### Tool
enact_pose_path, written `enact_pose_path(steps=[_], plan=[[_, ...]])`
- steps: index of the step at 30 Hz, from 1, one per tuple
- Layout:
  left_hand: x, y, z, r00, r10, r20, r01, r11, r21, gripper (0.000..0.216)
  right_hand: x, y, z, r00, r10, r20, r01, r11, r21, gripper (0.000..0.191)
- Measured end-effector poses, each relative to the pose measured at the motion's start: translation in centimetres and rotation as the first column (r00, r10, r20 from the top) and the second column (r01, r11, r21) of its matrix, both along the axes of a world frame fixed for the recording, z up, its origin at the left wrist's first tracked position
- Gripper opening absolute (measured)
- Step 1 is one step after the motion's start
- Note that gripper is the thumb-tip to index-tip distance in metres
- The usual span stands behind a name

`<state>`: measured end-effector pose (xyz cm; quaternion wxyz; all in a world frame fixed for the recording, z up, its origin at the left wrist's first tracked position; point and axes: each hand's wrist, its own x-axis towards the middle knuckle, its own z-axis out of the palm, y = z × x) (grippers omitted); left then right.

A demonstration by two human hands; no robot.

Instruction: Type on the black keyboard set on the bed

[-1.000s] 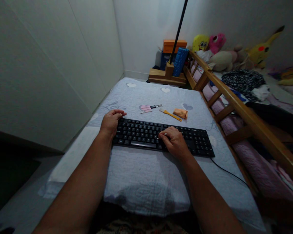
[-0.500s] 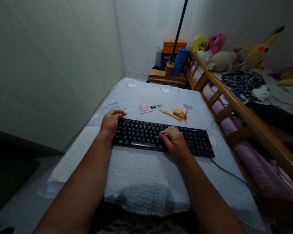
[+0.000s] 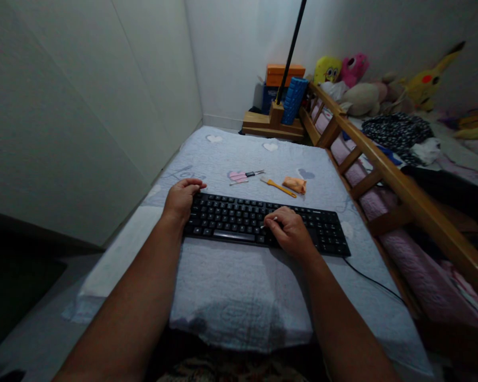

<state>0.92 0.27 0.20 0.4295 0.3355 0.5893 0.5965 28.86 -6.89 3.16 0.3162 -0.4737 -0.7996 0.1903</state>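
Note:
A black keyboard (image 3: pixel 235 217) lies across the cloth-covered surface. My right hand (image 3: pixel 289 231) is closed in a pinch on a cotton swab (image 3: pixel 263 227), whose white tip is down at the keys right of the space bar. At the keyboard's left end rests my left hand (image 3: pixel 179 201), its side against the edge. Its fingers are bent and pressed together past the far left corner; anything between them is too small to make out. Beyond the keyboard lie a yellow-handled brush (image 3: pixel 281 188), a crumpled orange cloth (image 3: pixel 295 184), a dark-handled metal-tipped tool (image 3: pixel 255 173) and another swab (image 3: pixel 239 183).
A cable (image 3: pixel 372 281) runs from the keyboard toward the right edge. Along the right stands a wooden bed rail (image 3: pixel 376 164), with plush toys and clothes behind it. A white panel (image 3: pixel 83 116) borders the left. A wooden stand (image 3: pixel 273 124) with a black pole is at the back.
My right hand has moved slightly right and toward me over the keys, with the cotton swab still in its fingers. My left hand has stayed in place.

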Motion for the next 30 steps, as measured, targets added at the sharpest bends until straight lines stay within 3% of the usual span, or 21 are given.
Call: enact_pose_path(steps=[30], plan=[[0.05, -0.03, -0.06, 1.0, -0.005, -0.009, 0.005, 1.0, 0.003, 0.016, 0.02, 0.27, -0.48, 0.997, -0.075, -0.003, 0.075, 0.994, 0.074, 0.015]])
